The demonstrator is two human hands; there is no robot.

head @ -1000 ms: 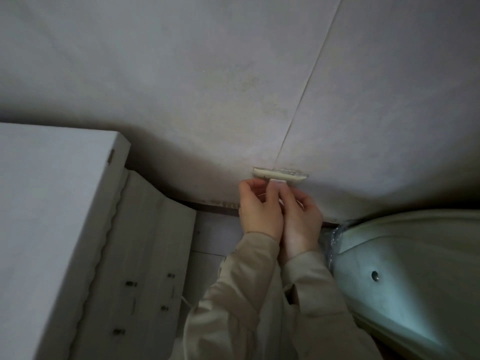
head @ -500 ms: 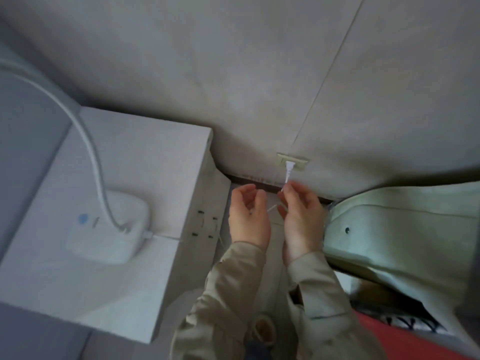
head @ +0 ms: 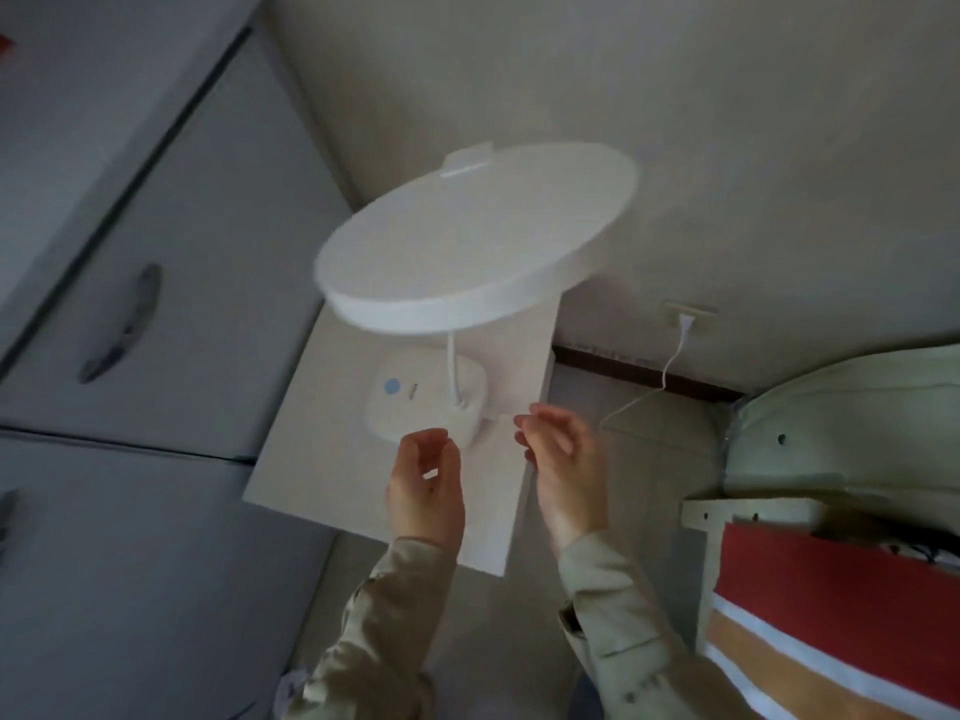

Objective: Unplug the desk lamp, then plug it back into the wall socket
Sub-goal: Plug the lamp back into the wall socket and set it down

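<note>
A white desk lamp stands on a white bedside table (head: 322, 459). Its round head (head: 478, 236) hangs above its square base (head: 423, 400), which carries a blue button. The white plug (head: 685, 323) sits in the wall socket (head: 688, 310) low on the wall, and the thin white cord (head: 652, 387) droops from it towards the table. My left hand (head: 426, 485) and my right hand (head: 563, 459) hover just in front of the lamp base, fingers loosely curled and apart, holding nothing. Both are far from the plug.
Grey cabinet doors with a curved handle (head: 122, 324) fill the left side. A pale green mattress (head: 852, 423) and a bed with a red, white and orange cover (head: 831, 615) stand at the right. A dark skirting board (head: 644, 374) runs under the socket.
My hands have let go of the plug, which stays in the socket, and drawn back towards me. The view has pulled back and up, bringing the whole lamp into sight.
</note>
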